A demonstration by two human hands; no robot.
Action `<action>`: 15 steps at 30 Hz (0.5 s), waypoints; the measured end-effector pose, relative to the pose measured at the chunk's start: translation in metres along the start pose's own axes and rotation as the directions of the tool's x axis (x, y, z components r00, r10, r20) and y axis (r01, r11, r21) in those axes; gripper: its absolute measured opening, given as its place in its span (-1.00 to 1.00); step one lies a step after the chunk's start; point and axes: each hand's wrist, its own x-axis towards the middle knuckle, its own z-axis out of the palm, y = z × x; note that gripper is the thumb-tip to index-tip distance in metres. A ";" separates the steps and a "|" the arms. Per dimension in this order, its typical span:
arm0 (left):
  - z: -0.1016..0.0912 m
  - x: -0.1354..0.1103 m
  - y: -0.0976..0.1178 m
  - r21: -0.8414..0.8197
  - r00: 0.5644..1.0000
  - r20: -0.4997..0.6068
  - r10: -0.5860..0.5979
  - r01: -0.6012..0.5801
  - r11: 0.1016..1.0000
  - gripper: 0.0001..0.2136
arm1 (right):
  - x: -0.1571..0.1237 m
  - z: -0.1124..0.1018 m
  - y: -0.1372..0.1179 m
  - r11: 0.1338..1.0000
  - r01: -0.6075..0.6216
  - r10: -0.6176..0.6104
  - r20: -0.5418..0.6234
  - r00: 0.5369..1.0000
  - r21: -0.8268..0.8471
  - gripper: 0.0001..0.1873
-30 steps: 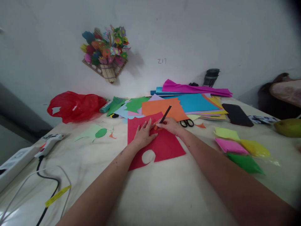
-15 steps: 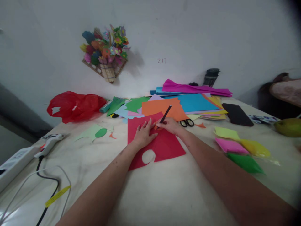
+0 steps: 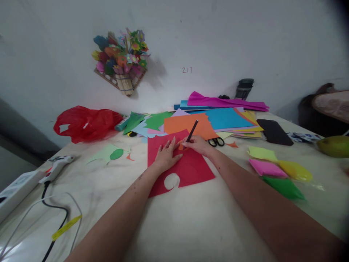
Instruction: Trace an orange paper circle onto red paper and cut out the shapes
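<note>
A red sheet of craft paper (image 3: 191, 171) with a round hole near its front edge lies on the table. My left hand (image 3: 167, 156) rests flat on it, fingers spread, fingertips close to a small orange paper piece (image 3: 181, 146). Held between the fingers of my right hand (image 3: 198, 145) is a dark pencil or pen (image 3: 192, 130), tilted with its lower end at the orange piece. My hands partly cover that piece, and the exact tip contact is too small to make out.
Behind the red sheet lie an orange sheet (image 3: 188, 124), a blue sheet (image 3: 226, 118) and scissors (image 3: 216, 142). A red plastic bag (image 3: 84, 123) is at back left, a power strip (image 3: 19, 191) at left. A phone (image 3: 275, 131) and coloured packets (image 3: 268, 168) lie at right.
The pencil or pen has shifted very slightly and leans a little differently in my right hand. My left hand stays in place on the red sheet.
</note>
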 end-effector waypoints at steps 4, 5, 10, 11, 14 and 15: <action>0.001 0.000 0.000 -0.011 1.000 -0.014 0.000 0.000 1.000 -0.36 | 0.000 -0.001 -0.001 1.000 -0.012 0.012 -0.006 1.000 -0.002 -0.86; 0.001 0.000 -0.001 -0.013 1.000 -0.017 0.000 0.000 1.000 -0.35 | -0.001 -0.002 -0.002 1.000 -0.014 0.014 -0.007 1.000 -0.002 -0.86; 0.003 0.001 -0.003 -0.007 1.000 -0.012 -0.002 0.002 1.000 -0.34 | -0.001 -0.004 -0.004 1.000 -0.018 0.018 -0.012 1.000 -0.006 -0.89; 0.003 0.001 -0.003 -0.008 1.000 -0.011 -0.001 0.001 1.000 -0.33 | -0.001 -0.004 -0.003 1.000 -0.019 0.019 -0.012 1.000 -0.008 -0.89; 0.004 0.001 -0.003 -0.018 1.000 -0.016 0.006 -0.006 1.000 -0.33 | 0.000 -0.005 -0.001 0.999 -0.034 0.034 -0.016 0.999 -0.003 -0.88; 0.004 0.001 -0.004 -0.022 1.000 -0.019 0.006 -0.006 1.000 -0.32 | 0.000 -0.005 0.000 0.999 -0.041 0.041 -0.020 0.999 0.002 -0.88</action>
